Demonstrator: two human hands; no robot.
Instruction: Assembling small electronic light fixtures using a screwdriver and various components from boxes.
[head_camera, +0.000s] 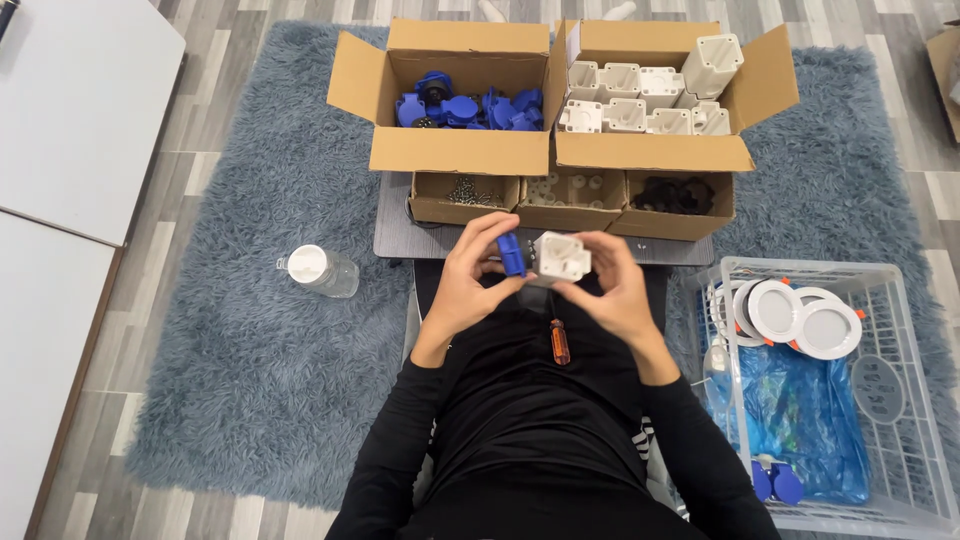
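My left hand (466, 280) grips a blue plastic part (511, 255) and presses it against the side of a white plastic housing (563, 256). My right hand (615, 285) holds that white housing from the right and below. Both hands are raised just in front of a small grey table (395, 240). A screwdriver with an orange handle (559, 341) lies on my lap below the hands.
An open cardboard box of blue parts (465, 105) and one of white housings (650, 100) stand beyond the hands. In front of them stand three small boxes: screws (465, 192), white bits (572, 190), black parts (678, 196). A water bottle (320, 270) lies on the rug at left. A wire basket (905, 400) with round white lamps stands at right.
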